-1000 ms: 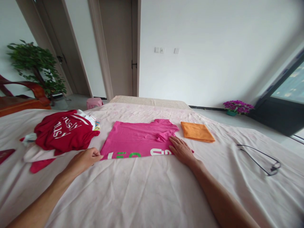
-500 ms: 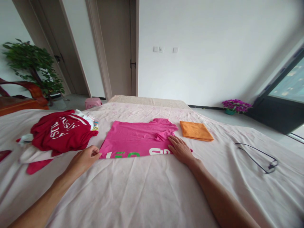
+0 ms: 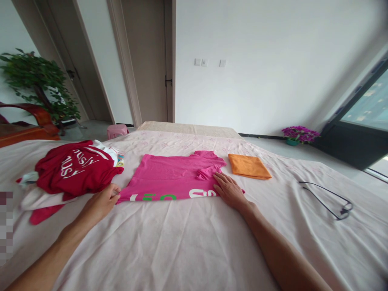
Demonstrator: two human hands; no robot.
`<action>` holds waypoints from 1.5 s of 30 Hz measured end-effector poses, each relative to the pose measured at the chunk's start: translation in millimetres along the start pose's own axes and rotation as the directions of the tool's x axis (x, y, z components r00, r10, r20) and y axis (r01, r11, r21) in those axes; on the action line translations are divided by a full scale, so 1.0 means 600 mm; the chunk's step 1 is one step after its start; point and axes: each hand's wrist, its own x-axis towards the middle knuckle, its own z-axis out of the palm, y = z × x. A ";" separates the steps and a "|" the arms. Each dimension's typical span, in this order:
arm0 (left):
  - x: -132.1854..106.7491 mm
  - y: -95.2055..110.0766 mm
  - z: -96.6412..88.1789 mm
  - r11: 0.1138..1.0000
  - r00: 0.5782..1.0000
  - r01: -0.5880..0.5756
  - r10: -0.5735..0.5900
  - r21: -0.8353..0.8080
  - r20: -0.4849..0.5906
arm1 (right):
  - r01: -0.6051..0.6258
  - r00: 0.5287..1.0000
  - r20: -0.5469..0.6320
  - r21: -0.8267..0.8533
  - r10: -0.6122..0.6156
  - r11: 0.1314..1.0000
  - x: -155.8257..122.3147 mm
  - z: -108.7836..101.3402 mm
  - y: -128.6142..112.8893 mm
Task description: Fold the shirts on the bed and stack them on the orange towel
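Note:
A pink T-shirt (image 3: 169,173) with white and green lettering lies folded lengthwise on the pale bedsheet (image 3: 169,246), its sleeves toward the right. My left hand (image 3: 106,200) pinches the shirt's near left corner and draws it out to a point. Flat on the shirt's right end, near the sleeve and the white print, rests my right hand (image 3: 230,190), fingers spread and holding nothing. Just right of the shirt lies a folded orange cloth (image 3: 249,166). Beside my left hand is a heap of clothes with a red garment (image 3: 75,167) on top.
Black-framed glasses (image 3: 342,210) lie on the sheet at the right. Beyond the bed are a pink stool (image 3: 117,131), a wooden chair (image 3: 39,117), a leafy plant (image 3: 36,76) and a pot of purple flowers (image 3: 300,134). A white wall stands behind.
My left hand has pulled the shirt's near left corner further left, stretching it toward the clothes heap. My right hand stays flat on the shirt. The view has shifted slightly.

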 end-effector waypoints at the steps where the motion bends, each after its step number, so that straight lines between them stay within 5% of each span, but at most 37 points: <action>1: -0.002 -0.001 -0.001 0.999 0.999 -0.041 0.040 0.025 0.020 | 0.002 1.000 0.000 -0.001 -0.002 1.000 0.000 0.000 0.000; 6: -0.030 0.029 -0.009 0.959 0.984 -0.167 0.178 0.230 -0.028 | 0.019 1.000 -0.016 -0.004 -0.019 1.000 -0.001 0.000 -0.001; 9: -0.042 0.051 -0.014 0.883 0.926 -0.287 0.355 0.371 -0.127 | 0.028 0.999 -0.032 -0.004 -0.028 1.000 -0.001 0.000 -0.001; 13: -0.039 0.049 -0.010 0.826 0.864 -0.421 0.491 0.375 -0.111 | 0.020 0.999 -0.028 -0.008 -0.020 1.000 -0.002 -0.001 -0.002; 17: -0.031 0.040 -0.004 0.835 0.864 -0.414 0.486 0.362 -0.131 | 0.013 1.000 -0.022 -0.005 -0.013 1.000 -0.001 -0.001 -0.003; 21: -0.023 0.067 0.008 0.835 0.834 -0.469 0.526 0.287 -0.168 | -0.002 1.000 -0.019 0.000 0.002 1.000 0.000 0.000 -0.003; 25: -0.010 0.100 0.048 0.818 0.815 -0.562 0.573 0.126 -0.088 | -0.010 1.000 -0.004 0.004 0.010 1.000 -0.001 -0.001 -0.005; 30: -0.003 0.091 0.087 0.800 0.816 -0.561 0.578 0.215 -0.020 | -0.014 1.000 0.018 0.000 0.014 1.000 -0.002 -0.002 -0.005; 35: -0.011 0.084 0.079 0.838 0.873 -0.471 0.488 0.277 0.007 | -0.060 0.998 0.034 -0.031 0.061 0.998 -0.003 -0.003 -0.007; 40: -0.009 0.111 0.064 0.850 0.905 -0.420 0.420 0.318 0.072 | -0.096 0.995 0.027 -0.065 0.098 0.993 -0.008 -0.006 -0.014; 45: -0.002 0.172 0.053 0.836 0.854 -0.520 0.517 0.176 0.066 | -0.115 0.993 0.019 -0.086 0.117 0.990 -0.010 -0.009 -0.021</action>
